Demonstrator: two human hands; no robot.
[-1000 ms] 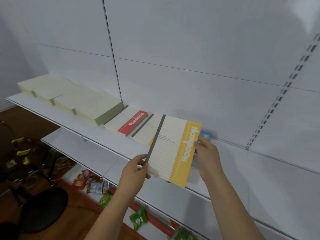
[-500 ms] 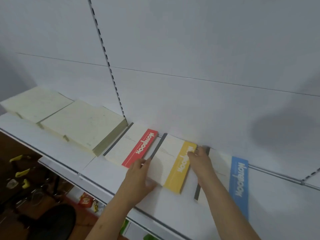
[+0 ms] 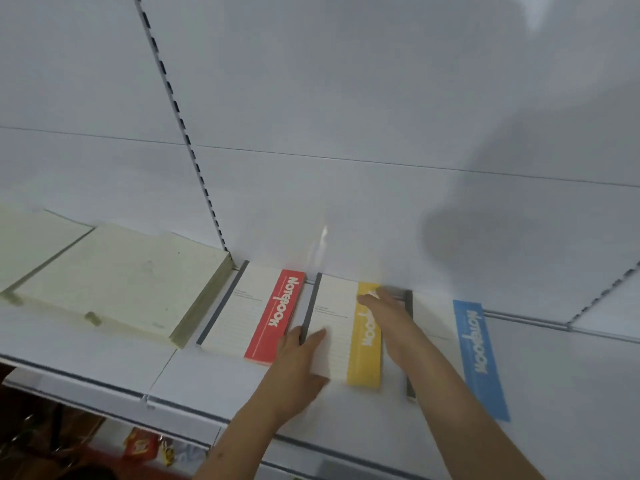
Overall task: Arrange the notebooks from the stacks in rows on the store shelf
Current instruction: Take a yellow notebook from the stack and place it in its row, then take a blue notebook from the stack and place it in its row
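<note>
Pressing yellow notebook flat: two hands, fingers straight; three notebooks rowed.

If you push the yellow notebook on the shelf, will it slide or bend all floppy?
The yellow notebook would probably slide easily: it lies flat on the smooth white shelf. It likely stays fairly stiff, since it looks like a thick pad with a bound grey spine. It shouldn't roll or tip, being flat. The left hand and right hand rest on it.
</note>
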